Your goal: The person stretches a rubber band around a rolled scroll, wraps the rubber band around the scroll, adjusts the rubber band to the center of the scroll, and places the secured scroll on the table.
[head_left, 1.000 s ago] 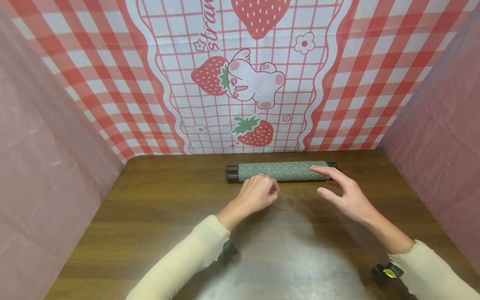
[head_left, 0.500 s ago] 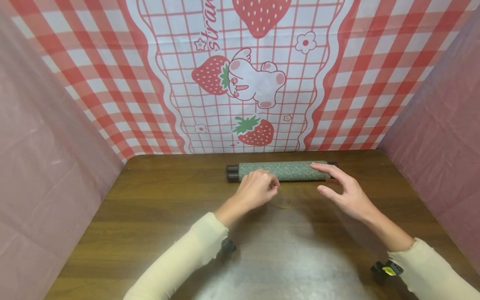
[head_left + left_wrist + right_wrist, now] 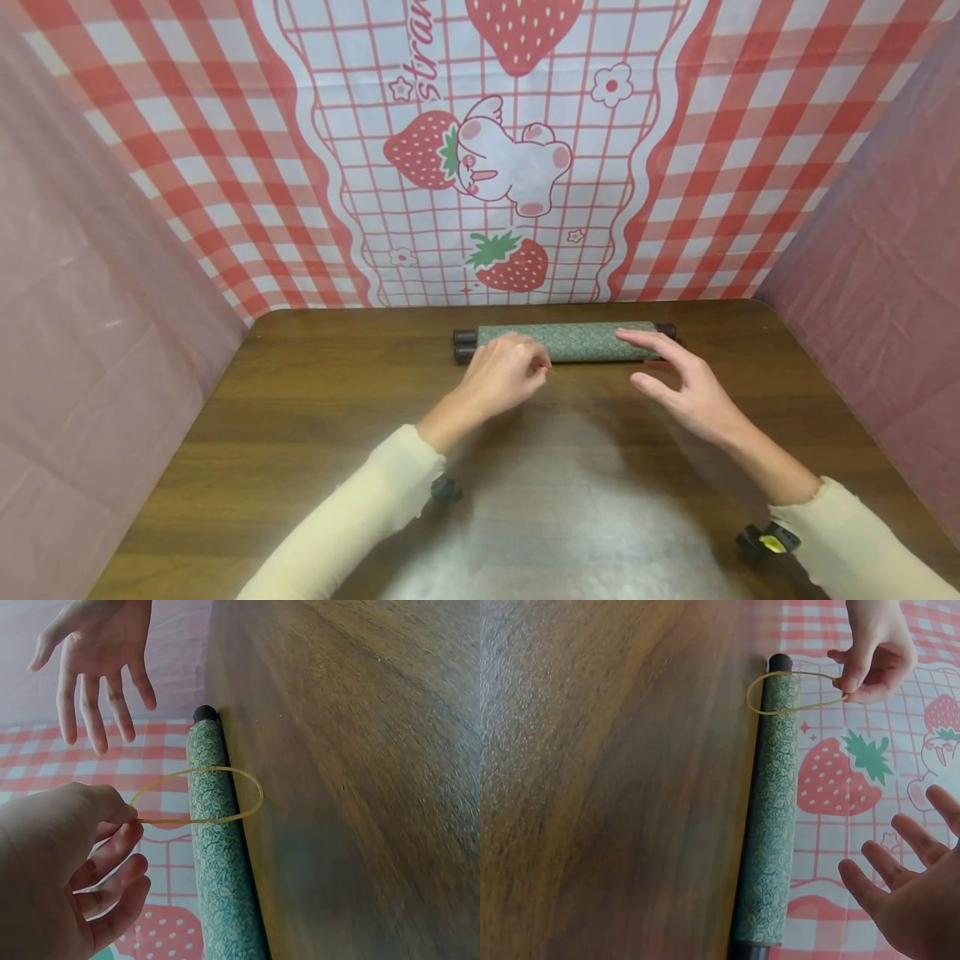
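Observation:
Between thumb and index finger, my left hand [image 3: 504,372] pinches a thin yellow rubber band [image 3: 253,782]. The band hangs as an open loop, seen whole in both wrist views. Behind it lies a scroll [image 3: 577,342] wrapped in green patterned cloth, with dark paired knobs at its ends, along the back of the table. My left hand is in front of the scroll's left part. My right hand [image 3: 693,387], fingers spread and holding nothing, is near the scroll's right end and overlaps it in the head view.
The brown wooden table [image 3: 315,467] runs up to a red-and-white checked backdrop [image 3: 735,167] with strawberry prints. Pink cloth walls [image 3: 885,233] stand on both sides.
My left hand has lifted slightly and drawn a little to the left, taking the rubber band with it. The right hand has hardly moved; the scroll lies as before.

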Tool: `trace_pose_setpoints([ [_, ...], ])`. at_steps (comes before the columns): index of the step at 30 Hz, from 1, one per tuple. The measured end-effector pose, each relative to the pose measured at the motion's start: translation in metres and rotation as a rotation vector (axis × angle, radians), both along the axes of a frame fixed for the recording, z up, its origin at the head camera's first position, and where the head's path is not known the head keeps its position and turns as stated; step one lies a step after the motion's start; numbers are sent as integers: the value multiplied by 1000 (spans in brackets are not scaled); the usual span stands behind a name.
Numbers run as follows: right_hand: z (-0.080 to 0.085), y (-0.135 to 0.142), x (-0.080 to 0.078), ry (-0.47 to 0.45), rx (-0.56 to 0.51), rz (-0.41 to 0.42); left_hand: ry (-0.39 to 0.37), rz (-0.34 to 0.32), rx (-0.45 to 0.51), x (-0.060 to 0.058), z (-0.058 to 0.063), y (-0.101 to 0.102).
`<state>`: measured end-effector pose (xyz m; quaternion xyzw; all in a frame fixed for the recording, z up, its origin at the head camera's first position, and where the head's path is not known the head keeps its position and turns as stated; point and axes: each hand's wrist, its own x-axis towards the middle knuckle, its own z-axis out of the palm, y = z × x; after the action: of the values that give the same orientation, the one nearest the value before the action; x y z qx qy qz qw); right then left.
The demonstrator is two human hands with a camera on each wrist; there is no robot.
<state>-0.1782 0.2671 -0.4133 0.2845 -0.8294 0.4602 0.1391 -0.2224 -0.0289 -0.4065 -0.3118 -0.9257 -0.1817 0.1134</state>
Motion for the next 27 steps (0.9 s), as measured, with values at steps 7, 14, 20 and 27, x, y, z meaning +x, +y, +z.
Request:
trace_pose_setpoints([
  [7, 0, -2, 2, -4, -6, 17, 19, -6, -8, 1, 2, -9],
  [14, -1, -3, 1, -14, -6, 29, 34, -18, -3, 3, 5, -18],
  [20, -3, -4, 0, -29, -2, 16, 48, -32, -18, 3, 6, -24],
  [27, -4, -5, 0, -35, 7, 16, 68, -59, -36, 2, 10, -30],
])
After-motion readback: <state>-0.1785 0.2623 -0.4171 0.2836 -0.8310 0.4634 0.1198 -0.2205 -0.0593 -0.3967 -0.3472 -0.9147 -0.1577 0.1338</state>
